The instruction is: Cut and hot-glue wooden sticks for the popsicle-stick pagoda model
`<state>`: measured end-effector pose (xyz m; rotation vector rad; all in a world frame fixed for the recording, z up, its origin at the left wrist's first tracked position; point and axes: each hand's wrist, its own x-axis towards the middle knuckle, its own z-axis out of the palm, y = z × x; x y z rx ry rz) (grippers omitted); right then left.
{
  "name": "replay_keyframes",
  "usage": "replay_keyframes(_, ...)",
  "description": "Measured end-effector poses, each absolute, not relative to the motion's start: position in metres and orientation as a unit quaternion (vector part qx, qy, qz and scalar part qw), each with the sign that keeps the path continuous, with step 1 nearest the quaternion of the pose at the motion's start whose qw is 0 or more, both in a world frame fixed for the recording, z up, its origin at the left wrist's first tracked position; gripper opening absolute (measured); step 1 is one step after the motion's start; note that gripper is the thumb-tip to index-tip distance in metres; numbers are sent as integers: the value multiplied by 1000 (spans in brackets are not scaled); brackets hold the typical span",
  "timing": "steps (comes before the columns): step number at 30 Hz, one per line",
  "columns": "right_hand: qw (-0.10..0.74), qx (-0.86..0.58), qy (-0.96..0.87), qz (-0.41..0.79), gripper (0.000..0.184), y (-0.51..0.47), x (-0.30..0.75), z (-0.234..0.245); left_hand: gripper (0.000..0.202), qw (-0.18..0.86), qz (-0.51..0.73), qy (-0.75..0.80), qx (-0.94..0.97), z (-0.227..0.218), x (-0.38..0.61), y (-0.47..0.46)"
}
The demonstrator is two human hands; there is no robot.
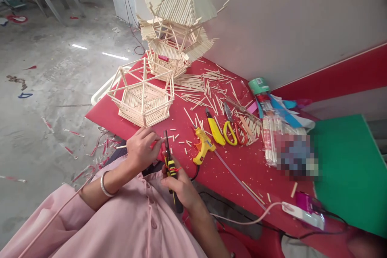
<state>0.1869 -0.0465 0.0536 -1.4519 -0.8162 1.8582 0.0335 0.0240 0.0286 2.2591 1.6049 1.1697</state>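
Note:
My left hand (142,147) pinches a thin wooden stick (121,146) that points out past the fingers on both sides. In my right hand (181,183) is a pair of black-and-yellow handled cutters (171,168), blades upward. The stick's right end lies at the blades; whether they are closed on it I cannot tell. Just beyond my left hand stands a six-sided stick frame (144,107) with a woven-looking base of sticks. Behind it rises a pagoda-like stick model (178,12) with tiered roofs. A yellow glue gun (203,147) lies right of the cutters.
On the red table (229,169) are many loose sticks (193,83), a yellow utility knife (215,127), yellow-handled scissors (230,129), and bagged sticks (270,137). A green board (347,169) lies at right. A white power strip (303,215) with cords sits near the front edge.

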Motion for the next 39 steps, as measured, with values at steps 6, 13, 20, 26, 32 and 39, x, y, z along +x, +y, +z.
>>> replay_keyframes(6, 332, -554, -297, 704, 30, -47, 188, 52, 20, 64, 380, 519, 763, 31, 34, 24)
replay_keyframes(13, 338, -546, -279, 714, 31, -47, 187, 49, 20, 52, 376, 511, 771, 33, 33, 25)
replay_keyframes(20, 351, -548, -248, 718, 41, -45, 183, 51, 22, 46, 371, 505, 778, 33, 32, 26)
replay_keyframes(26, 375, -560, -260, 691, 63, -46, 177, 44, 18, 43, 361, 471, 804, 38, 29, 27)
replay_keyframes(32, 371, -564, -268, 688, 54, -49, 180, 41, 20, 79, 352, 456, 814, 39, 25, 29)
replay_keyframes(39, 368, -552, -260, 702, 52, -52, 178, 45, 28, 83, 344, 474, 807, 41, 24, 27)
